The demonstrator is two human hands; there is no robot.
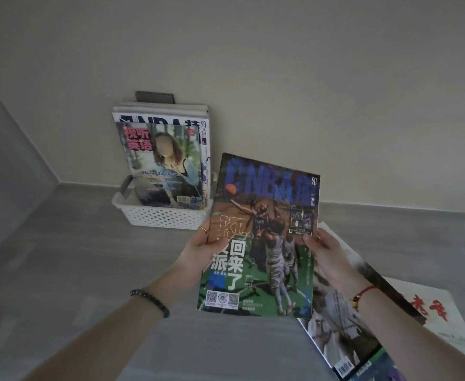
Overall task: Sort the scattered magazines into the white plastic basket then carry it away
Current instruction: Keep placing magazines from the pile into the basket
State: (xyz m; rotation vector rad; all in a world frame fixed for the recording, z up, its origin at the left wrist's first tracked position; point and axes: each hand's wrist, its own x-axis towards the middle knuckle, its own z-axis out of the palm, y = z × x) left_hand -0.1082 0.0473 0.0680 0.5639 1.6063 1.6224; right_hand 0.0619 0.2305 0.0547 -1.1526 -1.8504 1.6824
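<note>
White basket (159, 215) seemed nearly full, so the magazine (264, 237), pinched by left hand (206, 247) and right hand (323, 247), could knock its leaning stack (165, 160) over.

dark bead bracelet (150, 298), gold ring (203, 229), red cord bracelet (363, 294)

We see a grey floor (88, 270) with a faint plank grain filling the lower half of the frame. It meets a pale wall (308, 78) along a low skirting (390, 206). At upper centre-left a white perforated basket (159, 215) stands on the floor at the foot of the wall. At lower right, well apart from the basket, a loose pile of magazines lies flat. A white magazine (445, 325) with red characters sits at the far right. A dark magazine (390, 292) overlaps it, and a top magazine (333, 325), barcode at its lower corner, lies askew over the dark one.
</note>
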